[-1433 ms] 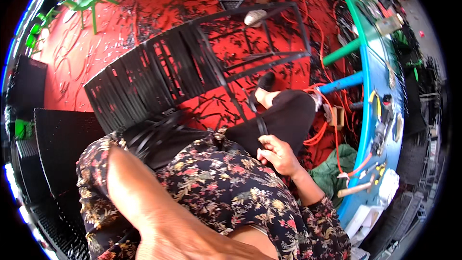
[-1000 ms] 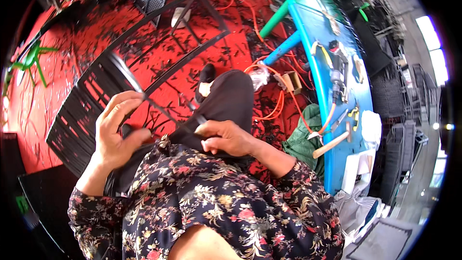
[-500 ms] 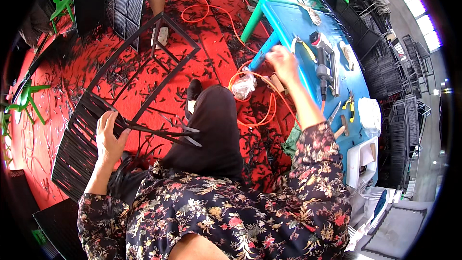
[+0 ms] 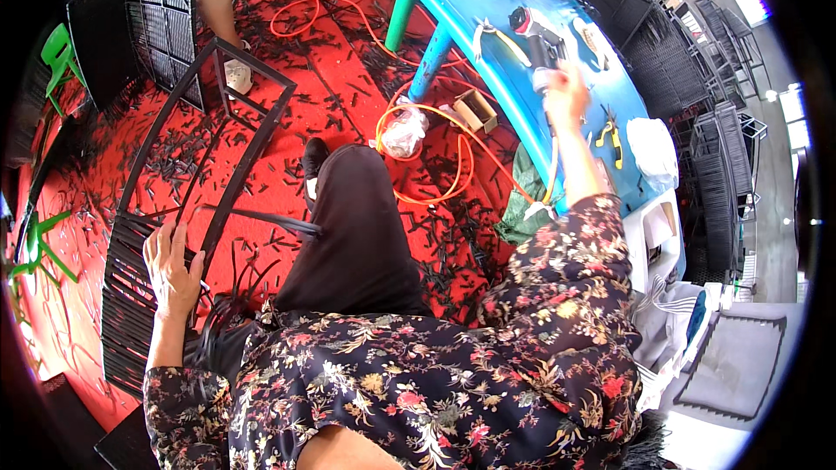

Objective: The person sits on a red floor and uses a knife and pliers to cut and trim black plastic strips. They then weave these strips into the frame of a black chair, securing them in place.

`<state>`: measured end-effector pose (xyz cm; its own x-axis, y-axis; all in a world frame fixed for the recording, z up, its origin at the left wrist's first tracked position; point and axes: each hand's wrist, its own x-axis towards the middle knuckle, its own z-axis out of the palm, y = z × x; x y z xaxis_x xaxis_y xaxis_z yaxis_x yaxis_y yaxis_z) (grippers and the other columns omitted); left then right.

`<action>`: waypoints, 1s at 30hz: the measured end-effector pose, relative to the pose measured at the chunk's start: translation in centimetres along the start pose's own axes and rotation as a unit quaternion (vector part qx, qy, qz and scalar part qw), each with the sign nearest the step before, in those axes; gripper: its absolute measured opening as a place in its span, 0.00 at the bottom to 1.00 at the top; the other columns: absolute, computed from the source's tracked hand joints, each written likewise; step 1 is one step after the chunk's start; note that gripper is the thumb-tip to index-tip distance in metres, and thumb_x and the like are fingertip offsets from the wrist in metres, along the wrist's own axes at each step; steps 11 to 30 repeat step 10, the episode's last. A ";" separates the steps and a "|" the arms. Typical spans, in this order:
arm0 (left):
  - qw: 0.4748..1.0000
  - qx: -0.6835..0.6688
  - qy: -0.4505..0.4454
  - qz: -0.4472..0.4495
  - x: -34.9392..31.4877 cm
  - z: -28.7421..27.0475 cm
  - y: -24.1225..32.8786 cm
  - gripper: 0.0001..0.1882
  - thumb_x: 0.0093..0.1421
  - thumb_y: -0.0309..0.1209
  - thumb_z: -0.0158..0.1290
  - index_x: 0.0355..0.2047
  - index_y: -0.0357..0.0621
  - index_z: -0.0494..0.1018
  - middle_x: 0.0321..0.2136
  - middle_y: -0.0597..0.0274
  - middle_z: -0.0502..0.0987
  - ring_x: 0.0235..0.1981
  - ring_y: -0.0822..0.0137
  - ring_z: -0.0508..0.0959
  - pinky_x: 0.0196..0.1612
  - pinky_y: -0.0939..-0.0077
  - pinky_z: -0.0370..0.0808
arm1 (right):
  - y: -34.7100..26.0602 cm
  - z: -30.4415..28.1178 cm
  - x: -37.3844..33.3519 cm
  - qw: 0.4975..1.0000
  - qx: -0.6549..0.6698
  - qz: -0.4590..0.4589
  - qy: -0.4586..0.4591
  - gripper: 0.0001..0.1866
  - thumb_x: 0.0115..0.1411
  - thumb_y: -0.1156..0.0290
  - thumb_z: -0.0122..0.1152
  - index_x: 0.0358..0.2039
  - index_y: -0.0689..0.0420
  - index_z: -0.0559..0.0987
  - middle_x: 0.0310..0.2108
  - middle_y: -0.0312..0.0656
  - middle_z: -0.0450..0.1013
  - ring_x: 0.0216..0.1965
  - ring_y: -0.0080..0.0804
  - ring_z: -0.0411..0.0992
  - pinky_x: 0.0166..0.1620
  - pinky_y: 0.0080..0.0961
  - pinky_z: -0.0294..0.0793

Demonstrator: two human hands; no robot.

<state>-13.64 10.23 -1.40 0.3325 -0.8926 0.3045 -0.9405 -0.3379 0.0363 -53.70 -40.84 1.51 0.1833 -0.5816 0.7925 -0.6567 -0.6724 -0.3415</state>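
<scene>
My left hand [image 4: 176,271] lies with outstretched fingers on the black woven strips [image 4: 131,296] of a dark chair frame [image 4: 228,187]. Loose strip ends [image 4: 270,219] stick out from the weave toward my knee, and more curl beside my thumb. On the right, my right hand [image 4: 566,97] is over the blue table [image 4: 488,52], its fingers closed around the handle of a black and grey air stapler [image 4: 540,39]. The hand is slightly blurred and hides the handle. From below it an orange air hose [image 4: 460,165] runs down to the floor.
Yellow-handled pliers [image 4: 612,141] and white-and-yellow cutters [image 4: 505,42] lie on the table. A small cardboard box [image 4: 475,111] and a clear plastic bag [image 4: 404,132] rest on the red floor [image 4: 348,78] among black scraps. Another person's leg [image 4: 218,0] is at the far left.
My right hand has moved from beside the table's edge onto the air stapler. My left hand's fingers have straightened on the weave. The view has shifted to the right.
</scene>
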 end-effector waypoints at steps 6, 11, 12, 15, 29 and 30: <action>0.999 -0.007 0.036 0.014 -1.2 1.5 -0.4 0.12 0.40 0.29 0.57 0.28 0.42 0.69 0.31 0.57 0.68 0.38 0.52 0.68 0.42 0.57 0.64 | 11.7 -10.9 -3.2 0.922 -0.067 0.299 -0.238 0.18 0.55 0.62 0.50 0.45 0.54 0.69 0.42 0.46 0.68 0.43 0.40 0.67 0.45 0.38 0.66; 0.997 0.043 -0.059 -0.034 -5.3 0.8 -3.9 0.09 0.48 0.36 0.49 0.29 0.48 0.69 0.29 0.59 0.70 0.37 0.59 0.69 0.41 0.59 0.66 | 10.0 -3.2 -5.4 0.745 0.393 0.420 -0.337 0.25 0.61 0.56 0.45 0.57 0.51 0.63 0.55 0.42 0.62 0.51 0.30 0.63 0.53 0.36 0.63; 0.997 0.043 -0.059 -0.034 -5.3 0.8 -3.9 0.09 0.48 0.36 0.49 0.29 0.48 0.69 0.29 0.59 0.70 0.37 0.59 0.69 0.41 0.59 0.66 | 10.0 -3.2 -5.4 0.745 0.393 0.420 -0.337 0.25 0.61 0.56 0.45 0.57 0.51 0.63 0.55 0.42 0.62 0.51 0.30 0.63 0.53 0.36 0.63; 0.997 0.043 -0.059 -0.034 -5.3 0.8 -3.9 0.09 0.48 0.36 0.49 0.29 0.48 0.69 0.29 0.59 0.70 0.37 0.59 0.69 0.41 0.59 0.66 | 10.0 -3.2 -5.4 0.745 0.393 0.420 -0.337 0.25 0.61 0.56 0.45 0.57 0.51 0.63 0.55 0.42 0.62 0.51 0.30 0.63 0.53 0.36 0.63; 0.997 0.043 -0.059 -0.034 -5.3 0.8 -3.9 0.09 0.48 0.36 0.49 0.29 0.48 0.69 0.29 0.59 0.70 0.37 0.59 0.69 0.41 0.59 0.66 | 10.0 -3.2 -5.4 0.745 0.393 0.420 -0.337 0.25 0.61 0.56 0.45 0.57 0.51 0.63 0.55 0.42 0.62 0.51 0.30 0.63 0.53 0.36 0.63; 0.997 0.043 -0.059 -0.034 -5.3 0.8 -3.9 0.09 0.48 0.36 0.49 0.29 0.48 0.69 0.29 0.59 0.70 0.37 0.59 0.69 0.41 0.59 0.66 | 10.0 -3.2 -5.4 0.745 0.393 0.420 -0.337 0.25 0.61 0.56 0.45 0.57 0.51 0.63 0.55 0.42 0.62 0.51 0.30 0.63 0.53 0.36 0.63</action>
